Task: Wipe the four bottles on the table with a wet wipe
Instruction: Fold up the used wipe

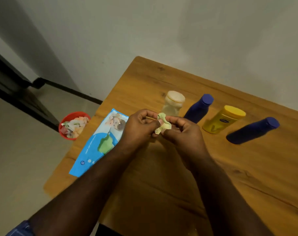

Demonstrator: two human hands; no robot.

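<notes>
Room: a plain pale wall behind, a light floor to my left, and a wooden table (179, 167) with brown grain under my arms.
My left hand (138, 126): raised just above the tabletop, fingers curled, thumb and fingertips pinching the left side of a small crumpled pale green wet wipe (163, 123).
My right hand (182, 132): touching the same wipe from the other side, fingers curled in, pinching its right edge; the wipe is bunched between both hands.
Beyond my hands: a clear plastic jar with a pale lid (173, 104), upright, just past my fingertips.
Right of my right hand: a dark blue plastic bottle with a blue cap (199, 108), then a yellow plastic bottle with a yellow lid (221, 120), then a second dark blue bottle (252, 131) farthest out; all four stand in a row, apart from one another.
Left of my left hand: a flat blue wet-wipe packet (97, 145) lying on the table, partly under my forearm, its green flap area showing.
Farther left, on the floor beside the table edge: a red round bin (63, 130) holding crumpled wipes.
</notes>
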